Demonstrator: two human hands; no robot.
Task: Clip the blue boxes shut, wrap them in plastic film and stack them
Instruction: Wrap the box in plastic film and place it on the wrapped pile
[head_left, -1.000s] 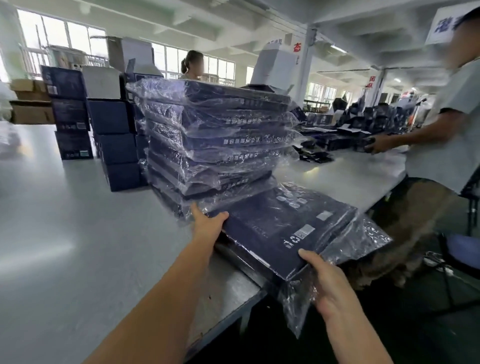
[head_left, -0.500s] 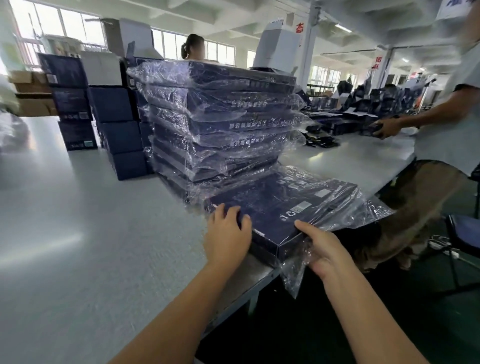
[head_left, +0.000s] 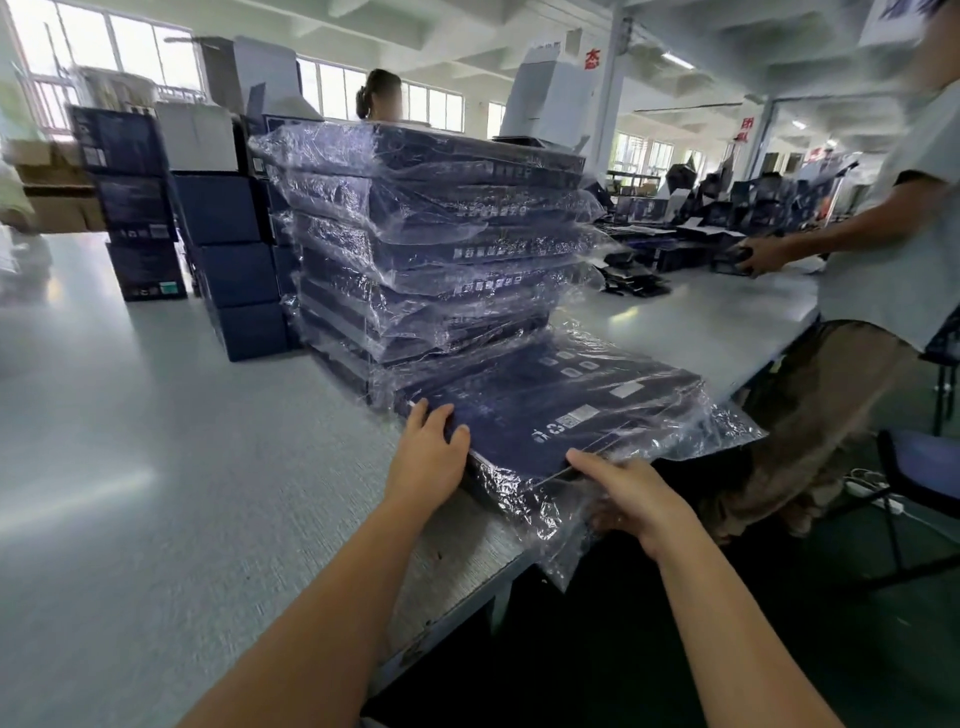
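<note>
- Head view, nearest first: both forearms reach forward to a wrapped blue box (head_left: 545, 415) lying flat at the near edge of the table (head_left: 156, 467), with one corner past that edge.
- Container: loose plastic film (head_left: 727, 431) bags the box. Slack film hangs off the table below the near corner and flares out on the right.
- Left hand (head_left: 428, 457): palm down, fingers straight on the box's left corner — pressing, not clasping.
- Right hand (head_left: 631, 493): thumb on top of the near edge, fingers curled beneath into the film — it grips the box.
- Behind: the box's far end meets the foot of a stack of film-wrapped boxes (head_left: 431, 244), piled unevenly.
- Farther left: bare blue boxes (head_left: 228, 260), stacked.
- Right: another person (head_left: 893, 234) stands at the table.
</note>
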